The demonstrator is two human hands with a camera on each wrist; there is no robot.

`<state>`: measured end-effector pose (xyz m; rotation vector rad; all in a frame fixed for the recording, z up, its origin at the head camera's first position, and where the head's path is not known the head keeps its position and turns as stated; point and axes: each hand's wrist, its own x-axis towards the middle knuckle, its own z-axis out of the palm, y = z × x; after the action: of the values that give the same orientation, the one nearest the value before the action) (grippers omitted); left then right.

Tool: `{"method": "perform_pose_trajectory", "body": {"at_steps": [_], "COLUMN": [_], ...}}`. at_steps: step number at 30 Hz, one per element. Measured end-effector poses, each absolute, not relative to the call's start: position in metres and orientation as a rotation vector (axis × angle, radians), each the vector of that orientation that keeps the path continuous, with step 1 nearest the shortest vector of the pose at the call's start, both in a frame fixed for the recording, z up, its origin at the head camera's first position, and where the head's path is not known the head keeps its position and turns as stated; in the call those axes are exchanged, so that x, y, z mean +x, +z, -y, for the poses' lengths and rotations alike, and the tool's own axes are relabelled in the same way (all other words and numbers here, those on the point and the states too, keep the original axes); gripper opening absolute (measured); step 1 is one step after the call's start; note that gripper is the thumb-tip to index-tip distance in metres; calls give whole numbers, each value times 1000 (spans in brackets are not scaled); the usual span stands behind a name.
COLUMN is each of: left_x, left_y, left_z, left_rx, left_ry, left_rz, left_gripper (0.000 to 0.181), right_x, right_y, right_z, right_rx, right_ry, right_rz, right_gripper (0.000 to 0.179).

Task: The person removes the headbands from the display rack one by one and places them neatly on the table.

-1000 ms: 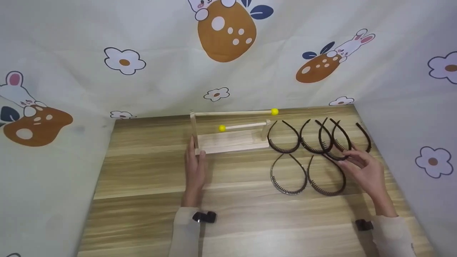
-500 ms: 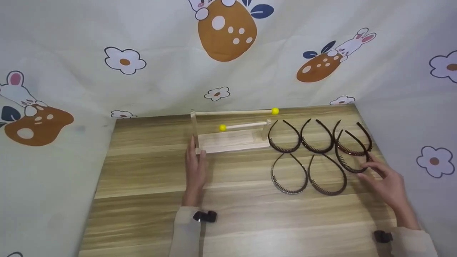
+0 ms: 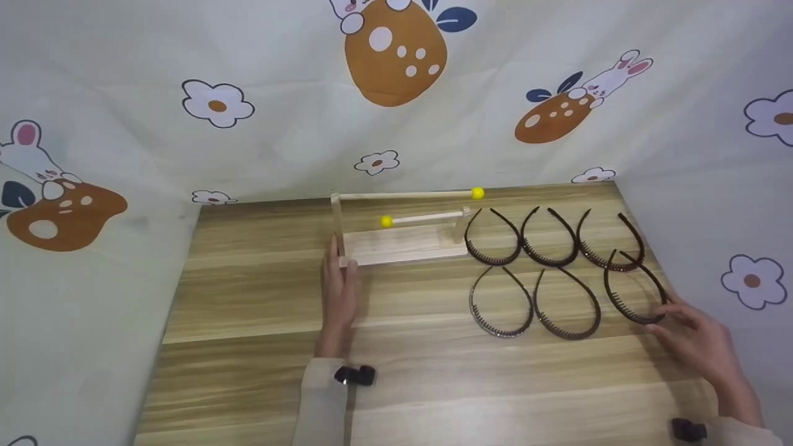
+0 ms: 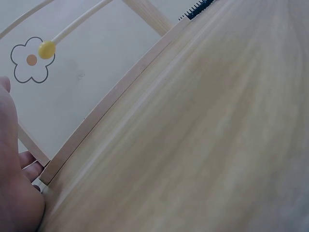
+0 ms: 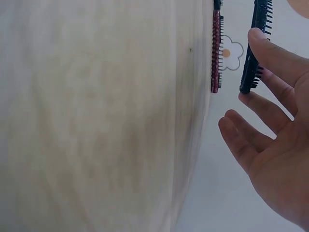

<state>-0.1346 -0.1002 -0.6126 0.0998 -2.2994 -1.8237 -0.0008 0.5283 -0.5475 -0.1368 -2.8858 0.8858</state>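
My left hand (image 3: 339,291) holds the left end of a pale wooden stand (image 3: 403,246), its thumb by the front corner and its fingers beside the upright. The stand has two horizontal rods tipped with yellow balls. My right hand (image 3: 703,337) pinches a dark toothed headband (image 3: 633,314) by its lower right side, thumb opposite fingers. In the right wrist view, the headband (image 5: 251,58) appears edge-on between the thumb and fingers, apart from a reddish headband (image 5: 216,53). The left wrist view shows the stand's base edge (image 4: 111,101) beside the left fingertips.
Several more headbands lie right of the stand: a back row with a dark headband (image 3: 550,263) in its middle, and a front row with a glittery headband (image 3: 502,334). Printed cloth (image 3: 279,148) hangs behind and beside the wood-grain table (image 3: 248,310).
My right hand has carried the headband from over the back row to the right and nearer me, beside the front row. The left hand and the stand have stayed in place.
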Motion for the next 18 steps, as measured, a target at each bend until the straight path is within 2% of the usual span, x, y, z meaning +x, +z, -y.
{"method": "perform_pose_trajectory", "body": {"at_steps": [9,18], "left_x": [-135,-135], "left_y": [-614,-615], "left_z": [101,101], "left_rx": [115,96], "left_ry": [-1812,-1817], "left_rz": [2310,2297], "left_gripper": [67,68], "right_x": [20,24], "right_y": [-556,-559], "right_z": [-538,-538], "right_rx": [-166,-164], "right_ry": [845,910], "right_rz": [2916,2949], "right_gripper": [29,29]}}
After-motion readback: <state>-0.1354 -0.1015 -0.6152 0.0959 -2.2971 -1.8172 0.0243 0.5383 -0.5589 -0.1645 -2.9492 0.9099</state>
